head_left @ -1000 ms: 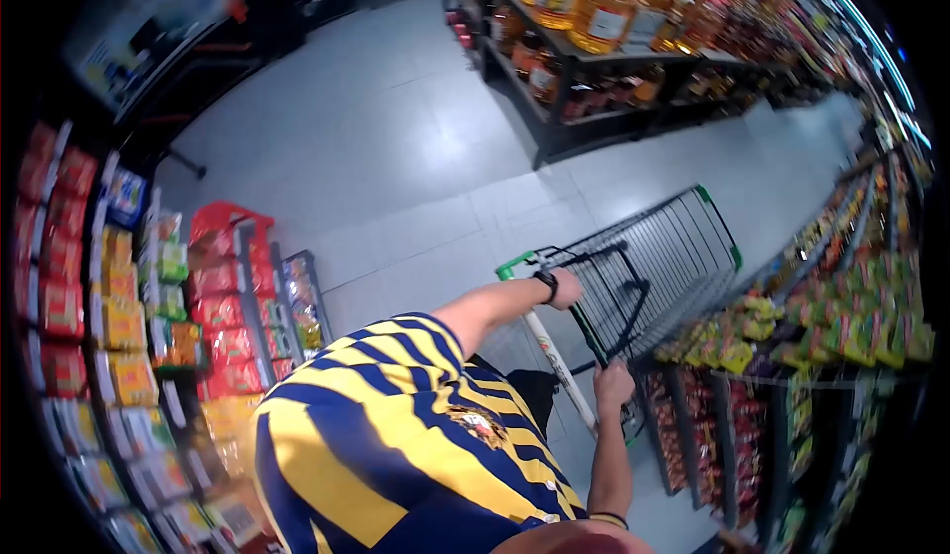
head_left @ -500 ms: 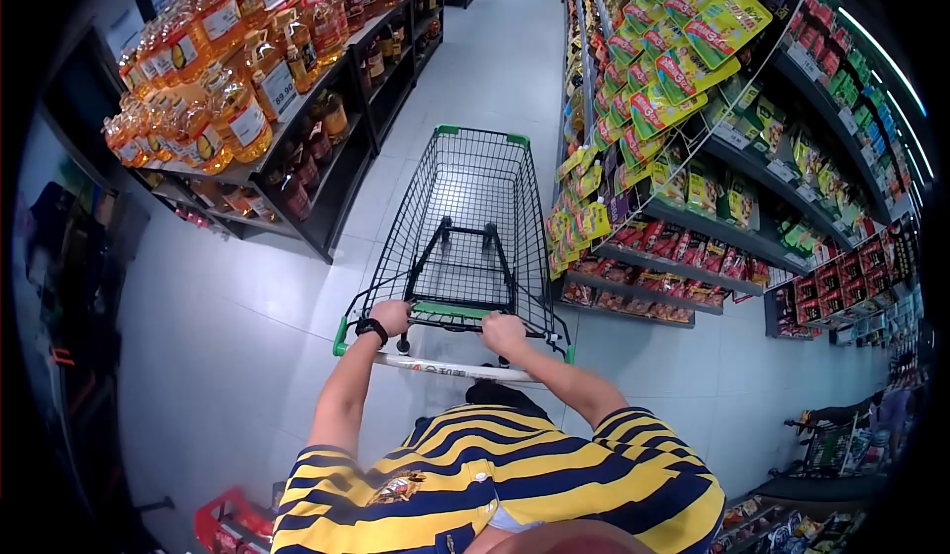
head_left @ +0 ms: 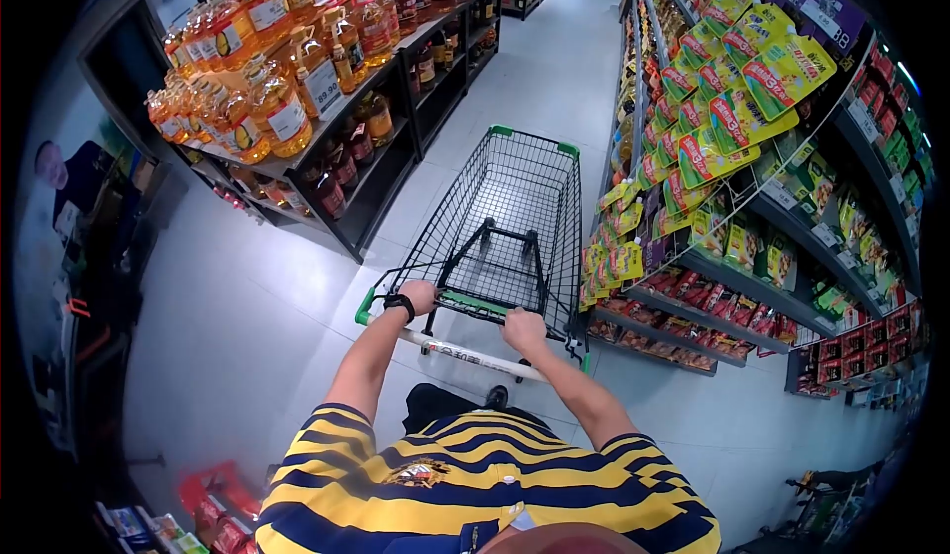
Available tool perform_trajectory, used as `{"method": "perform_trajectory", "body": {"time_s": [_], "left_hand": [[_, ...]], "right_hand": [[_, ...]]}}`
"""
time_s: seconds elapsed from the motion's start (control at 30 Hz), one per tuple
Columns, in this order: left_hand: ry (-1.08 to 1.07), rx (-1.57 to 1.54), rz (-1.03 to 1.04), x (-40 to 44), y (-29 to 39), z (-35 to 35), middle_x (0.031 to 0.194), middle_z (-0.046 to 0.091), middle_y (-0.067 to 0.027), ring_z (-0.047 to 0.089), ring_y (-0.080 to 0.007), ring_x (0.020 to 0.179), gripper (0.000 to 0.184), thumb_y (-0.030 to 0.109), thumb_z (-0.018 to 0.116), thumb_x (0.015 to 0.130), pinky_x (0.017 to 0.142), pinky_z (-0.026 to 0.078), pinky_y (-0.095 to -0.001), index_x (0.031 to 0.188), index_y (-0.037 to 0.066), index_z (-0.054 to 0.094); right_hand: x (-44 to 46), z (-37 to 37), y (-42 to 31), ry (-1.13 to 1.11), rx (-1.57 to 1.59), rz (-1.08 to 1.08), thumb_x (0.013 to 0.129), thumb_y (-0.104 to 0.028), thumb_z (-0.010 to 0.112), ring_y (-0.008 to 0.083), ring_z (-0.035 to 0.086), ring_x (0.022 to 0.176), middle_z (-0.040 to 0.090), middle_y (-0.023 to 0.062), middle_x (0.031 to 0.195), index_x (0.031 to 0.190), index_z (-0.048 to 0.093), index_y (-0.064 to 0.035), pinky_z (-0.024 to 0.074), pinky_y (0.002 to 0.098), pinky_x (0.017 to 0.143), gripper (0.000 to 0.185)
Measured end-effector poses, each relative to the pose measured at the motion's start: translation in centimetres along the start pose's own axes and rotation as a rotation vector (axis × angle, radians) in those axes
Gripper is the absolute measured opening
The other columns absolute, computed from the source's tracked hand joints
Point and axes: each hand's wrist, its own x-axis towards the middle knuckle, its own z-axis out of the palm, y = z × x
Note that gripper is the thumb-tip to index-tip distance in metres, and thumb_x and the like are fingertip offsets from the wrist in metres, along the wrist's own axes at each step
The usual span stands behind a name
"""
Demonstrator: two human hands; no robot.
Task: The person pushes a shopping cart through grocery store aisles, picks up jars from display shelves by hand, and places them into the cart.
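since the earlier view, the trolley (head_left: 500, 257), bottle shelf (head_left: 410, 109) and packet shelf (head_left: 760, 295) have all slid rightward before me. my left hand (head_left: 419, 297) and right hand (head_left: 524, 332) are curled over the basket's rear edge, ahead of the white handle (head_left: 465, 352); how far the fingers wrap underneath, i cannot tell. the trolley stands between the bottle shelf's near corner and the packet shelf, just beside the hanging packets (head_left: 711, 158). pushing harder with one hand could swing it: the wire might snag those packets, or scrape the bottle shelf's corner.
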Motion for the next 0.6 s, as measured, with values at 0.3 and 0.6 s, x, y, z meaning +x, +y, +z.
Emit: {"method": "perform_trajectory", "body": {"time_s": [0.3, 0.6], "left_hand": [[-0.066, -0.055, 0.02, 2.8, -0.2, -2.3, 0.093, 0.069, -0.0143, 0.066, -0.0314, 0.089, 0.022, 0.025, 0.06, 0.078, 0.079, 0.053, -0.0429, 0.088, 0.009, 0.071], [-0.153, -0.085, 0.156, 6.0, -3.0, -4.1, 0.094, 0.07, -0.0145, 0.066, -0.0316, 0.09, 0.04, 0.046, 0.062, 0.079, 0.079, 0.053, -0.0421, 0.089, 0.009, 0.072]], "right_hand": [[2.2, -0.7, 1.0, 0.051, -0.031, 0.041, 0.075, -0.037, 0.068, 0.0308, 0.067, 0.072, 0.067, 0.0132, 0.081, 0.08, 0.067, -0.0049, 0.0542, 0.0422, 0.065, 0.032], [4.9, -1.6, -0.5, -0.001, -0.086, 0.164, 0.078, -0.044, 0.066, 0.0312, 0.067, 0.073, 0.067, 0.0117, 0.08, 0.08, 0.068, -0.0068, 0.0538, 0.0427, 0.064, 0.038]]}}
